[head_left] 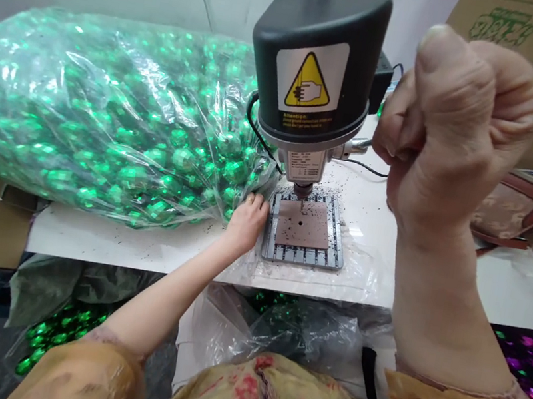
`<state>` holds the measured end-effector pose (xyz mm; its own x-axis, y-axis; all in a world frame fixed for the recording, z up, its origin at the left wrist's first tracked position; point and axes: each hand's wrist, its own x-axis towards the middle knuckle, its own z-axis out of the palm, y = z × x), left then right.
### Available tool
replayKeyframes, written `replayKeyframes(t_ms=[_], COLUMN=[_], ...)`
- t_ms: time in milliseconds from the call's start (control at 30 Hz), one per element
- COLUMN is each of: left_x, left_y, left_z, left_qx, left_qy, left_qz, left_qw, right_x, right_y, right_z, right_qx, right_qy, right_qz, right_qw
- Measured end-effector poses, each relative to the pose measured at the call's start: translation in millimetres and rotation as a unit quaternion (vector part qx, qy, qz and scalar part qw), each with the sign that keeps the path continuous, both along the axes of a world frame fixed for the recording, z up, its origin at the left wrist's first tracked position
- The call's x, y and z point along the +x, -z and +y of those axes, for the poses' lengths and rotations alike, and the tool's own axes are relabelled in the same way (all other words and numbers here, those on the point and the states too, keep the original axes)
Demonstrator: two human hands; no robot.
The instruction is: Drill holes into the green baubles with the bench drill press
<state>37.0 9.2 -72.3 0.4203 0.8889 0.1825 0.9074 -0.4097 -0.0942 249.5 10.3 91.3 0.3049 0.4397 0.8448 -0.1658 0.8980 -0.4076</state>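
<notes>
Bit (304, 193) of the bench drill press (315, 52) sits just above the brown square plate (303, 224) on its slotted grey jig (301, 253). Our right hand (451, 134) is clenched round the feed lever (358, 148); our left hand (247, 223), open, lies beside the jig against the bagged green baubles (107, 120). If the plate slips, we could catch those fingers or drag the plastic into the bit.

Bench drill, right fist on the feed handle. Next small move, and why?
Probably slide the left hand onto the brown plate to steady it before feeding: that hand sits by the plastic bag, off the plate, while the right hand holds the feed handle and the bit is over the plate.
</notes>
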Motion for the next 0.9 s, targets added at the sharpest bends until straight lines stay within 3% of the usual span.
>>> replayKeyframes(t_ms=[167,300,400,500,600,667,700,767,833,900], left_x=[7,7,2,-5,-7,-2,3,13,23,31], left_y=[3.2,7.9,2.1,-10.6,-20.8,-21.7,-20.4,-15.3,-9.9,-6.2], left_z=[15,25,30,24,7,-6,-12,-21,-25,-25], left_qx=[-0.003,-0.015,-0.03,-0.031,0.002,-0.019,-0.056,-0.162,-0.252,-0.295], left_qy=[-0.05,-0.061,-0.046,-0.018,-0.014,-0.014,-0.02,-0.047,-0.075,-0.09], left_qz=[0.031,0.045,0.027,-0.039,-0.215,-0.406,-0.505,-0.666,-0.761,-0.805], left_qw=[0.998,0.997,0.998,0.999,0.977,0.914,0.861,0.726,0.593,0.507], right_x=[1,0,1,1,2,2,2,2,2,2], right_y=[0.2,0.9,1.3,1.1,0.5,0.2,0.2,0.7,1.6,2.6], right_z=[1,3,3,2,1,0,0,-1,-1,0], right_qx=[0.0,0.019,0.027,0.013,0.021,0.014,0.007,-0.006,-0.005,0.008], right_qy=[-0.013,-0.02,-0.031,-0.027,-0.031,-0.035,-0.031,-0.024,-0.02,-0.019], right_qz=[0.002,0.014,0.007,0.005,0.018,0.016,0.014,0.004,0.0,0.001], right_qw=[1.0,1.0,0.999,1.0,0.999,0.999,0.999,1.0,1.0,1.0])
